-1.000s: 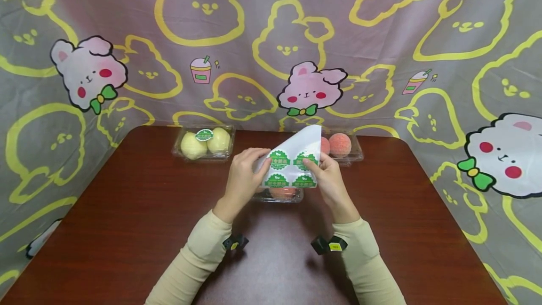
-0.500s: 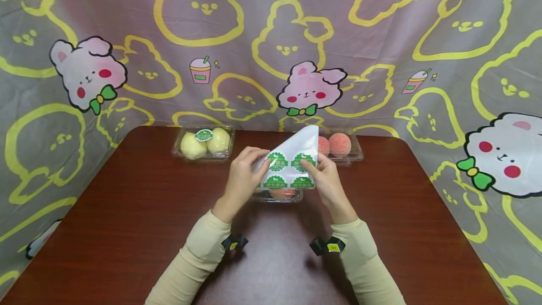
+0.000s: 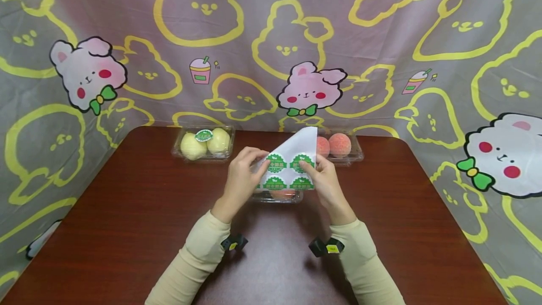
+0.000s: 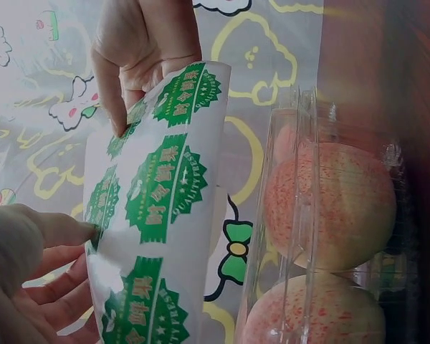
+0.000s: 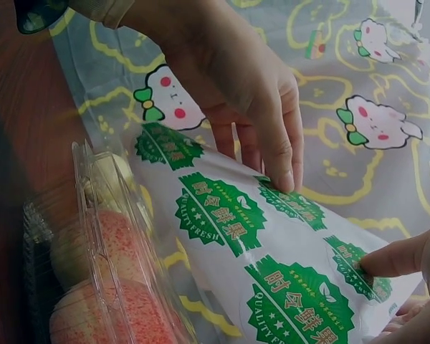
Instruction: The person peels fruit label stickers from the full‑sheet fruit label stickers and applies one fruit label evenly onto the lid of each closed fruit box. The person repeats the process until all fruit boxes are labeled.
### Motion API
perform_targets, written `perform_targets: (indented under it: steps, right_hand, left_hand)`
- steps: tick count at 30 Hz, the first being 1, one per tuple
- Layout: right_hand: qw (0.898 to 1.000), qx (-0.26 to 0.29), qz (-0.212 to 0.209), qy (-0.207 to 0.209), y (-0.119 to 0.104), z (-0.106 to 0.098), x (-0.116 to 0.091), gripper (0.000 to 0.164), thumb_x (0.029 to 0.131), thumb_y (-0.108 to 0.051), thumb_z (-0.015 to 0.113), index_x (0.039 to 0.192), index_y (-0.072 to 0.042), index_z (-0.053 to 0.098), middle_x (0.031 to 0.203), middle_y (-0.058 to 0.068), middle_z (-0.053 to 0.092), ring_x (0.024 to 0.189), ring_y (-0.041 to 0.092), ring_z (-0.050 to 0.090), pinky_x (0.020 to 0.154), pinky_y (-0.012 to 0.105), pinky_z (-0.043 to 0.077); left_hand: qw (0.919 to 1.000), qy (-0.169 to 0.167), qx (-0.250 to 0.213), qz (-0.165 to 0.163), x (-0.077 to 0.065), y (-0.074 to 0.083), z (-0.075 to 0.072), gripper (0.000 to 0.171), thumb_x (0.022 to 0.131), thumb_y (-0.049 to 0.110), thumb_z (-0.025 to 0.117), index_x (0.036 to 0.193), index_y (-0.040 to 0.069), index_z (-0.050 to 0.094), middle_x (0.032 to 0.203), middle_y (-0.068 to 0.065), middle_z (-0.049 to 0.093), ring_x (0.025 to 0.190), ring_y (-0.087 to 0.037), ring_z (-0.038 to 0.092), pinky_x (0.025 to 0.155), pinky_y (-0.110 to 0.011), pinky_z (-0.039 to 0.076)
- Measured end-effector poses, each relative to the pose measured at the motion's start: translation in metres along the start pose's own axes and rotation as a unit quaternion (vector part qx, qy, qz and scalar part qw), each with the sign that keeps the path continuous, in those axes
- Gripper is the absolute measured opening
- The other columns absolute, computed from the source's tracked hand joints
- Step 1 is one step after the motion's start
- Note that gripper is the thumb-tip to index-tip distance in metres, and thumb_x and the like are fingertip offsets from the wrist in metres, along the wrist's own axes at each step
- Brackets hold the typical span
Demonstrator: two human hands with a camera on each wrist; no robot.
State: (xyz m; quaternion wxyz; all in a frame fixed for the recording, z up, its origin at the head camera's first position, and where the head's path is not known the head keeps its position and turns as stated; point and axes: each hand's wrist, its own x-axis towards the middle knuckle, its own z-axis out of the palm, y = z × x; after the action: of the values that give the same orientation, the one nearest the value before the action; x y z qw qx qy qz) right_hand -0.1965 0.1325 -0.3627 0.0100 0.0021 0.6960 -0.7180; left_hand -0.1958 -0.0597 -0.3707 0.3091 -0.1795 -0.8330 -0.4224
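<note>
1. Sheet of green stickers (image 3: 290,172): held up above the middle of the tabletop (image 3: 127,229), in front of the person. White backing; upper edge slants to a peak at right. Wrist views show it bowed, stickers reading "QUALITY FRESH".
2. Left hand (image 3: 243,173): fingers part-bent, pinches the sheet's left edge; thumb on the printed face, other fingers behind.
3. Right hand (image 3: 329,180): same grip at the right edge, thumb pressed over an upper sticker.
4. Front container (image 3: 292,198): clear plastic, lies on the tabletop below the sheet, mostly hidden by it from the head view. Left wrist view shows pink-flecked fruit (image 4: 333,208) inside.
5. Rear right container (image 3: 357,151): clear, partly behind the sheet; two pinkish fruits visible.
6. Rear left container (image 3: 232,153): clear, two pale yellow-green fruits, green label (image 3: 204,135) on top.
7. Backdrop: curtain (image 3: 228,27) printed with rabbits and yellow outlines.
</note>
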Motion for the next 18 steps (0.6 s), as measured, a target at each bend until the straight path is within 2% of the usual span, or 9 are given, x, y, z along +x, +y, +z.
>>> perform_targets:
  steps: [18]
  right_hand:
    - [1.0,0.024,0.011,0.016,-0.0022,0.0048,-0.0021,0.017,0.096,-0.004,0.051,0.106,0.009,0.055,0.064,-0.016,0.065,0.061,-0.001,0.064,0.059,0.016,0.055]
  left_hand:
    - [0.9981,0.052,0.007,0.032,-0.001,0.0004,-0.0002,0.011,0.078,0.006,0.078,0.088,0.003,0.076,0.086,-0.009,0.07,0.084,-0.022,0.069,0.079,-0.034,0.056]
